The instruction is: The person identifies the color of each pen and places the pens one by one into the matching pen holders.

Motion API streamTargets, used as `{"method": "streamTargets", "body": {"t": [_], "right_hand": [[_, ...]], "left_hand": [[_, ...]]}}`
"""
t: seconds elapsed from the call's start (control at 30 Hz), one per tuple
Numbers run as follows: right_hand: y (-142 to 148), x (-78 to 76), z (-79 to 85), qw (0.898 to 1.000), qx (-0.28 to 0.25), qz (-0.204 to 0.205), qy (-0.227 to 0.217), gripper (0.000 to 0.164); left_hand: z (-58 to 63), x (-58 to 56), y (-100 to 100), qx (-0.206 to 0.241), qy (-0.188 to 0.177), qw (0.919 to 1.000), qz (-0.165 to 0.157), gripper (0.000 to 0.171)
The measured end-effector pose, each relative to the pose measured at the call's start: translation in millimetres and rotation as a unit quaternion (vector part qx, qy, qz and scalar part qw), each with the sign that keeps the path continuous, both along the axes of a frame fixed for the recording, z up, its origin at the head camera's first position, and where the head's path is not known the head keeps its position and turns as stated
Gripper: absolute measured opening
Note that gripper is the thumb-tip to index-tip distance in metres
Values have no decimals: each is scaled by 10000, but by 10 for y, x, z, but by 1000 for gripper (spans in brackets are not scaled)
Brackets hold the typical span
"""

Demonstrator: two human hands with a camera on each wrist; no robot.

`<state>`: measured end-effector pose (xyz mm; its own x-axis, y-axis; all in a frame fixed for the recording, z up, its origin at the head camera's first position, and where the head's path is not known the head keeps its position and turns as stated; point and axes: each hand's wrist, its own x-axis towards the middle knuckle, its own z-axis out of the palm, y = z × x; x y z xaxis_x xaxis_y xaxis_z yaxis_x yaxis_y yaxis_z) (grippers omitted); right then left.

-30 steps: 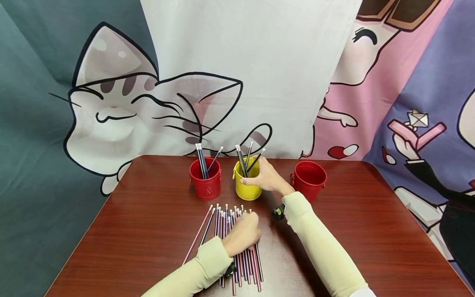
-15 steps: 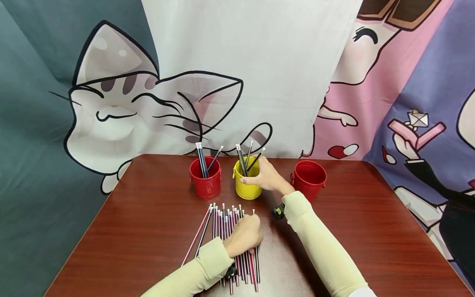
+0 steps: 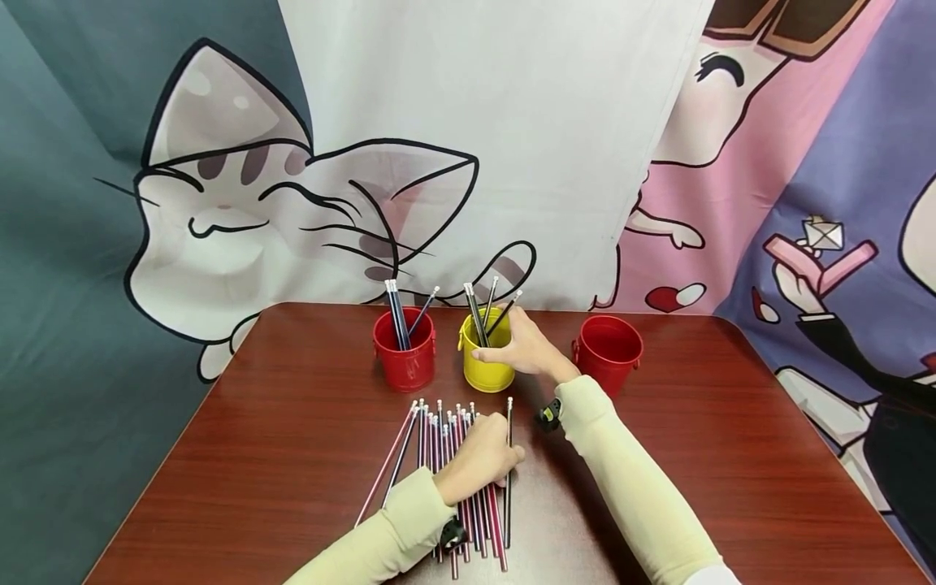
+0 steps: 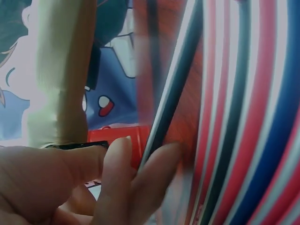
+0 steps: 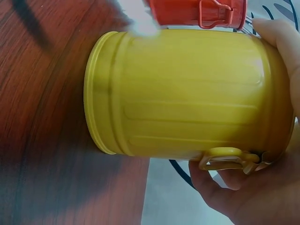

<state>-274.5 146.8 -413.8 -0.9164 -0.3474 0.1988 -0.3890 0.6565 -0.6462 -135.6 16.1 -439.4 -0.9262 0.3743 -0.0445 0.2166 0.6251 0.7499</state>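
My left hand (image 3: 483, 459) pinches a black pencil (image 3: 508, 512) at the right side of a row of pencils (image 3: 441, 455). In the left wrist view the fingers are at one end portion of this black pencil (image 4: 176, 79), apart from striped-looking pink, black and blue pencils (image 4: 258, 93). My right hand (image 3: 530, 351) grips the rim of a small yellow bucket (image 3: 488, 375), thumb at the front. Several dark pencils (image 3: 476, 315) with white eraser ends stand in that bucket. The right wrist view shows the yellow bucket (image 5: 187, 93) upright on the table, fingers beside its handle loop.
To the left of the yellow bucket stands a red bucket (image 3: 406, 372) with a few dark blue pencils (image 3: 399, 318) in it. Another red bucket (image 3: 610, 349) is on the right, behind the right forearm. A printed cloth (image 3: 570, 162) hangs behind the brown table (image 3: 292, 455).
My left hand has drawn the black pencil a little to the right and away from me, apart from the row. The right hand has kept its grip on the yellow bucket.
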Motion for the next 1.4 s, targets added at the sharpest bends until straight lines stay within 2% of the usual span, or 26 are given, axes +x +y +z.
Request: {"method": "streamTargets", "body": {"t": [0.2,0.3,0.53,0.63,0.77,0.9,1.13,1.3,1.4], "right_hand": [[4,-8,-24,10000,-37,-8,13,84],[14,5,-17,10000,-35,-12,20,83],[13,31,1,9999,-149,29,28,85],[6,29,-2,9999,-134,-33,79,87],[-5,6,-15,9997,-48,-36,247,83],[-9,-1,-24,9994,-17,28,340,81],[-11,1,-27,9998,-27,-90,184,82],[-20,-8,-29,9998,-62,-121,140,85],[-26,-13,-21,9998,-64,-119,156,86]], "left_hand": [[19,3,-27,393,337,9986,145,38],[43,14,-49,524,578,9967,233,32],[148,7,-197,535,1589,9853,330,12],[234,-32,-270,721,1795,9807,290,10],[396,-134,-379,1276,1835,9747,76,7],[578,-279,-485,1535,2220,9629,-3,6],[796,-521,-560,1711,2906,9407,372,6],[862,-680,-560,1731,3374,9236,559,10],[880,-778,-555,1634,3661,9127,794,12]]}}
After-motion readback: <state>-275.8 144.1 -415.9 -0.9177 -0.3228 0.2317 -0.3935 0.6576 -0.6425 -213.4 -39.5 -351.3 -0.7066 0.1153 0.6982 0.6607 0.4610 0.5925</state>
